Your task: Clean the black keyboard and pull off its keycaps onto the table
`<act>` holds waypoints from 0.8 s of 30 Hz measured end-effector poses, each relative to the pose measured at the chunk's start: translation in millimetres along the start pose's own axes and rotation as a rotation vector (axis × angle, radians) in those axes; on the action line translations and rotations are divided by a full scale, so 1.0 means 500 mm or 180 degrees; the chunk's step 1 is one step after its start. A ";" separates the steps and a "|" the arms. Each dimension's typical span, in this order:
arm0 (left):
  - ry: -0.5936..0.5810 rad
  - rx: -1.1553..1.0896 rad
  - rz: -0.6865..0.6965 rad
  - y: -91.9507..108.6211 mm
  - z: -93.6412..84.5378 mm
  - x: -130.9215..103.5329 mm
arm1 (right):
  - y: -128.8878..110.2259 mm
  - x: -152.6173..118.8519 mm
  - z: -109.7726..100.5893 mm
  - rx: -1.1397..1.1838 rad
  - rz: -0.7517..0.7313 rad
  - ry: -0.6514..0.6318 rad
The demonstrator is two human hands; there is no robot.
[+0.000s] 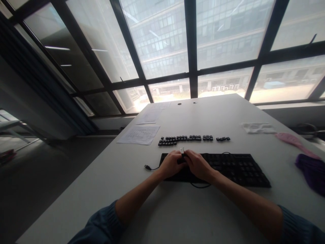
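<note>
- Lying nearest you, at the bottom of the view, are your blue sleeves (104, 222), bare forearms angling inward over the white table (114, 210).
- A loop of black cable (200, 186) shows just on your side of the black keyboard (236, 167).
- The keyboard lies flat beneath your hands, its left part largely covered by them; its number pad extends well to the right of your right hand.
- Your left hand (172, 164) and right hand (198, 164) meet over it, fingers curled inward and closed on a small dark tool (182, 154) between them. Its thin wire prongs point away from you; your fingers hide the rest.
- Beside your left wrist, on the outer side, lies a USB plug (147, 167).
- Far to your right sits a purple cloth (311, 171).
- Just beyond the keyboard, loose black keycaps (181, 138) form broken rows, apart from your fingers.
- Farther right are a pink object (291, 139) and a white cloth (258, 128); farther left, printed papers (138, 135).
- Past the table stand tall framed windows (162, 40).
</note>
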State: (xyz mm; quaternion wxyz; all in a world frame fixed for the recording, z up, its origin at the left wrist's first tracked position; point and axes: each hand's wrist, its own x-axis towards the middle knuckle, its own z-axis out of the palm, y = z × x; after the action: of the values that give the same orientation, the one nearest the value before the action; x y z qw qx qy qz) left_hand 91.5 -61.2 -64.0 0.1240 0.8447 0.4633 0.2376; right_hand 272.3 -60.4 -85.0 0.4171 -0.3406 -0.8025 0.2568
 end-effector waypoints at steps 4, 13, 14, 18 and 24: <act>-0.0099 -0.0105 0.0097 -0.005 0.007 0.001 | 0.001 -0.005 -0.002 0.0031 -0.0063 0.0038; 0.0456 0.0060 0.0235 -0.003 0.013 -0.013 | -0.001 0.001 -0.002 0.0061 0.0168 0.0558; 0.0546 0.0051 0.0223 -0.004 0.013 -0.014 | -0.001 0.002 -0.002 0.0055 0.0253 0.0558; 0.0717 0.0142 0.0237 -0.010 0.016 -0.018 | 0.004 0.004 0.002 0.0101 0.0491 0.0340; 0.0451 0.0656 0.0437 -0.008 0.014 -0.022 | 0.012 0.010 0.000 0.0242 0.0539 0.0446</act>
State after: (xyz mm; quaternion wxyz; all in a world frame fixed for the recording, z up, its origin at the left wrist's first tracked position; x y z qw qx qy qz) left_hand 87.1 -68.1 -75.0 -0.0130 0.8637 0.4341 0.2557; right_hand 272.0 -52.6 -86.7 0.4616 -0.4082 -0.7295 0.2969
